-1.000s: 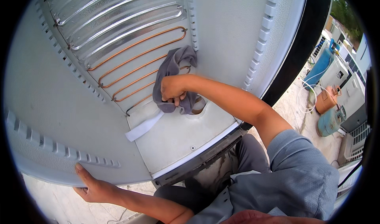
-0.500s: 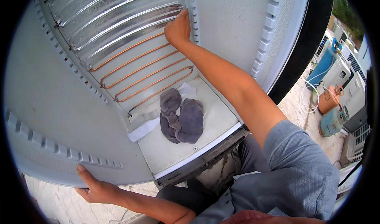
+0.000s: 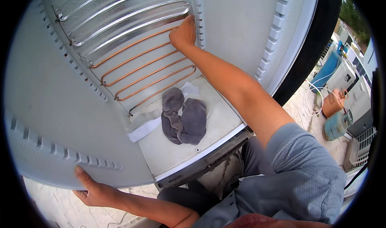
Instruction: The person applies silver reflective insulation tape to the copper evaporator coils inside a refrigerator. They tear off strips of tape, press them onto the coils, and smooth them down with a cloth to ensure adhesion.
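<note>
- A white refrigerator cabinet (image 3: pixel 241 30) filled most of the frame, open toward the camera; its ribbed side walls ran down the left and up the right of the picture; a dark door seal curved along the upper right edge.
- At the upper left of the frame a silvery ridged evaporator plate (image 3: pixel 120 14) lined the back wall; below it one copper tube (image 3: pixel 144 73) snaked back and forth in several passes toward the centre.
- One grey cloth (image 3: pixel 183 117) lay crumpled on the cabinet floor at the centre of the frame, well apart from both hands; one white strip (image 3: pixel 144 129) lay just left of it, touching the foot of the back wall.
- At the right edge, outside the cabinet, stood two blue cylinders (image 3: pixel 337 124) and one orange canister (image 3: pixel 333 103), with a white hose looped on the ground beside them.
- The right hand (image 3: pixel 183 33) reached up into the upper centre of the frame, arm stretched nearly straight; its fingers were loosely curled and pressed flat on the lower edge of the evaporator plate, clamping nothing.
- The left hand (image 3: pixel 93 191) sat at the lower left of the frame; its fingers (image 3: pixel 81 175) hooked over the cabinet's outer rim, gripping it from beneath.
- Nothing lay between either hand and the cloth.
</note>
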`<state>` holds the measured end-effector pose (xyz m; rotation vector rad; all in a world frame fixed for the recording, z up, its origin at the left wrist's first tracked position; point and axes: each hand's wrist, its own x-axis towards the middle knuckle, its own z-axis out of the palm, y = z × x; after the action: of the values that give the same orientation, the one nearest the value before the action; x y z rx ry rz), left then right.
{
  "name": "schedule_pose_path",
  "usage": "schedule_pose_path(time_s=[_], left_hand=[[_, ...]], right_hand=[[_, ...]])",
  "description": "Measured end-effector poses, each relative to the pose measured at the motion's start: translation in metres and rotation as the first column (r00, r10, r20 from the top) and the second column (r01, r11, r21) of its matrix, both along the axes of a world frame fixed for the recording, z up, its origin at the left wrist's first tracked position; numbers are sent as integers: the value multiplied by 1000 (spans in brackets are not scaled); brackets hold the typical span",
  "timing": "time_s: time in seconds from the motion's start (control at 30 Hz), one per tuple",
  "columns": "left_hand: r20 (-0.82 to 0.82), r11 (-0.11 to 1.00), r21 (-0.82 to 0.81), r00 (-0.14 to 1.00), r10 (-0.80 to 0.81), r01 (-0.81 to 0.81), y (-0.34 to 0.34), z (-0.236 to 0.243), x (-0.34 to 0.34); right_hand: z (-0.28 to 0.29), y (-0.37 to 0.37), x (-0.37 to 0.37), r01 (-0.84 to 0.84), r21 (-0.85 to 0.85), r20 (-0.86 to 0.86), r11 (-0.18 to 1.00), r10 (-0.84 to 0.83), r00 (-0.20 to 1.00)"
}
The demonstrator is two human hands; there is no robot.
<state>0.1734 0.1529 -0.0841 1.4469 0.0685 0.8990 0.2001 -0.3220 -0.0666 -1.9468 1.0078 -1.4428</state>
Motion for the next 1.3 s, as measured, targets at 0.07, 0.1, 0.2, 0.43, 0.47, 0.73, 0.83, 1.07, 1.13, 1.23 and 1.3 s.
schedule_pose_path(time_s=[0.07,0.1,0.2,0.43,0.47,0.73,0.83,1.07,1.13,1.23,1.3], left_hand=[[1,1000,15,1000,-11,11,-3,0,0],[0,1000,12,1000,-21,21,-1,-1,0],[-22,999,41,1000,-18,19,3,-2,-1],[99,999,15,995,-31,30,-7,5,-7],[73,1000,18,997,-25,24,-3,4,-8],[52,998,-17,996,-67,68,1,4,-5],[90,996,-23,992,-87,90,-8,6,-5],[60,993,-27,992,-112,113,-3,6,-9],[42,995,-9,994,-101,101,0,7,-10],[59,995,1,993,-100,100,-2,6,-9],[57,995,-14,994,-95,96,-5,6,-8]], right_hand=[[2,-3,-3,18,-40,-23,999,-19,1000],[5,-5,-1,36,-116,-22,993,-39,999],[13,-14,-1,30,-194,-13,981,-33,999],[19,-24,14,229,-186,-37,955,-240,970],[22,-13,7,133,-139,-46,981,-141,989],[-7,8,19,48,-158,-74,986,-60,995],[-25,10,31,78,-321,-75,944,-108,991],[-48,6,30,54,-562,-250,825,-232,940],[-46,9,31,63,-546,-238,836,-227,944],[-43,25,41,131,-477,-198,869,-251,947],[-45,36,60,206,-463,-175,862,-317,932]])
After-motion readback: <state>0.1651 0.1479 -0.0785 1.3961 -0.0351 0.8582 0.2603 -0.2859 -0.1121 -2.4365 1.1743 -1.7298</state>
